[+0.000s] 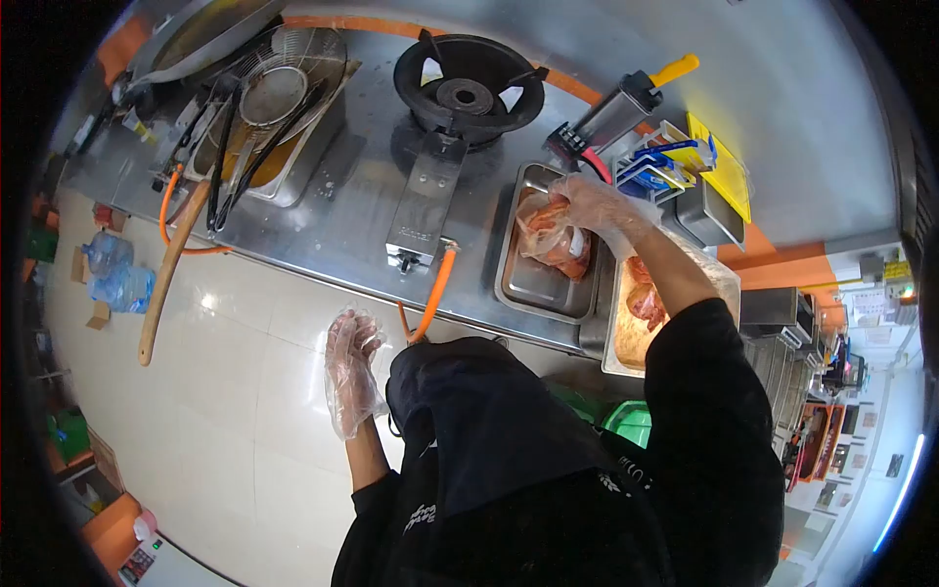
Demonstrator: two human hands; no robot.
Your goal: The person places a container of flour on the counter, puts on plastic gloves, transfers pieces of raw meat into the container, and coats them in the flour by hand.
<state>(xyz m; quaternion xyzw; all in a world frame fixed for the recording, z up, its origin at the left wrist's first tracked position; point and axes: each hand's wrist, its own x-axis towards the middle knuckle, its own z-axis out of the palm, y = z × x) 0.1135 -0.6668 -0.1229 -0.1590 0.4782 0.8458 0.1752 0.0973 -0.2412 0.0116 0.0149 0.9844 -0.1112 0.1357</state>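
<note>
My right hand [592, 207], in a clear plastic glove, reaches into a steel tray [543, 297] and has its fingers closed on a clear plastic bag of reddish meat [559, 243]. My left hand [354, 367], also in a clear loose glove, is held over the floor in front of the counter; its fingers are bent and apart, with nothing in them. Just right of the steel tray, a second tray [629, 349] holds pale breading-like powder and pieces of reddish meat [644, 305], partly hidden by my right forearm.
A gas burner [465, 96] with an orange hose [440, 293] stands left of the trays. Strainers [274, 96] and a long wooden handle [168, 269] lie far left. Behind the trays are a rack [657, 174] and a yellow-handled tool [675, 70].
</note>
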